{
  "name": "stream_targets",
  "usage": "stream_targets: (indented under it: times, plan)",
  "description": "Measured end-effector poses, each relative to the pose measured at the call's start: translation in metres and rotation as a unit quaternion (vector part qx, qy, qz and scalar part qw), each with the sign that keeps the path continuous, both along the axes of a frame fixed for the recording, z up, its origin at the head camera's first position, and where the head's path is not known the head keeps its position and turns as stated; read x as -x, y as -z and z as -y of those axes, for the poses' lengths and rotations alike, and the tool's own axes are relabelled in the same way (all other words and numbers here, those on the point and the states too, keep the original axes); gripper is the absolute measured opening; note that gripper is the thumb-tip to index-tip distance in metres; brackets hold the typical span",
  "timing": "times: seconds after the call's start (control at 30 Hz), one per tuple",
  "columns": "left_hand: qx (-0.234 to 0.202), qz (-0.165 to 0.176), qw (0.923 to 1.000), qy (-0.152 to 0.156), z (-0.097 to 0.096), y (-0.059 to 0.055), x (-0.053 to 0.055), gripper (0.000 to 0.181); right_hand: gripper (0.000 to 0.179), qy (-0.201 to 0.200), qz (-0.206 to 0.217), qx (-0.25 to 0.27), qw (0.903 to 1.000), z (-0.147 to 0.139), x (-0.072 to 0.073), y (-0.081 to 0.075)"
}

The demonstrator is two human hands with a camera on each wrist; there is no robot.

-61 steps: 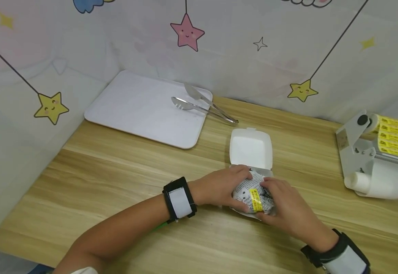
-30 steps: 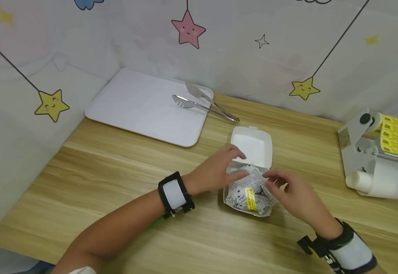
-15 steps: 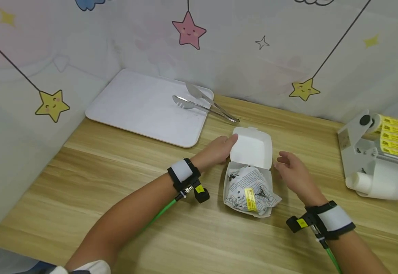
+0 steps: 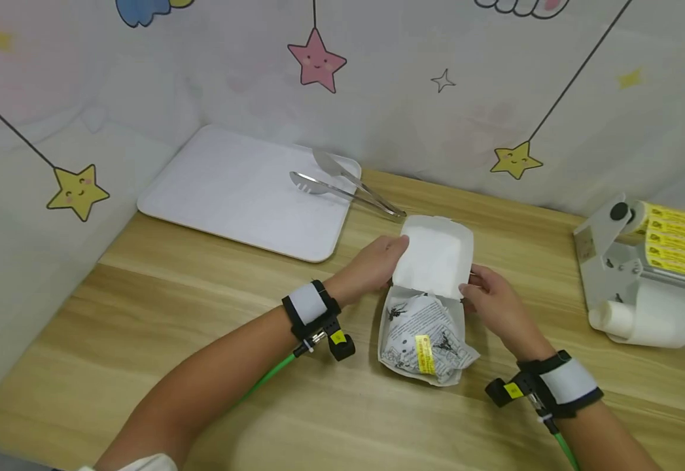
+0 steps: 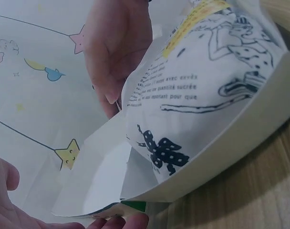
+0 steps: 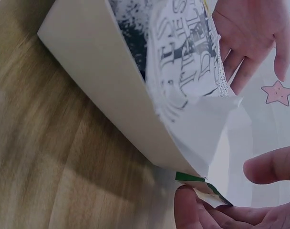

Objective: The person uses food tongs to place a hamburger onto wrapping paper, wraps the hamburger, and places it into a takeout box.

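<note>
A white clamshell takeout box (image 4: 385, 330) stands on the wooden table with its lid (image 4: 433, 255) swung back and slightly raised. Inside its base sits a burger-shaped bundle (image 4: 421, 322) in printed paper with a yellow sticker; one paper corner pokes over the right rim. My left hand (image 4: 373, 265) holds the lid's left edge, thumb on the rim and fingers underneath, as the left wrist view confirms with the lid (image 5: 95, 171) above the fingertips. On the opposite side my right hand (image 4: 498, 302) grips the lid's right edge near the hinge, fingers (image 6: 188, 205) curled below it.
A white tray (image 4: 230, 190) lies at the back left, with metal tongs (image 4: 342, 188) resting across its right edge. At the right stands a label dispenser (image 4: 610, 261) holding a roll of yellow stickers (image 4: 674, 239). A patterned curtain borders the table's back.
Both hands have let go of the wrapped bundle, now lying in the box base. They have moved up to the lid's two sides, and the lid has tilted up slightly.
</note>
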State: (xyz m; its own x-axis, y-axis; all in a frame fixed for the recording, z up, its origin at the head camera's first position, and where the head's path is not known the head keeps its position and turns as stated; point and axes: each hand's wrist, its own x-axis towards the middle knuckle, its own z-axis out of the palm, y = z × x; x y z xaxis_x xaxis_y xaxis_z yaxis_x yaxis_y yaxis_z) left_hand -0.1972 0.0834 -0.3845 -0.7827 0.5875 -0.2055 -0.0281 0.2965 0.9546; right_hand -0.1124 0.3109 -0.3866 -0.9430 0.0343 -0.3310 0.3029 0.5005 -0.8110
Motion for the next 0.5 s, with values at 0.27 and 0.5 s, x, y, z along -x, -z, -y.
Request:
stream_targets:
  times: [0.27,0.5]
  plan:
    - [0.002,0.001,0.9995,-0.030,0.001,-0.005,-0.006,0.059,0.061,0.018,-0.031,0.003,0.9994,0.002,-0.007,-0.003]
    - [-0.034,-0.015,0.9989,-0.027,0.003,-0.013,-0.012,0.060,0.057,0.028,-0.069,0.010,0.9972,0.000,-0.015,-0.006]
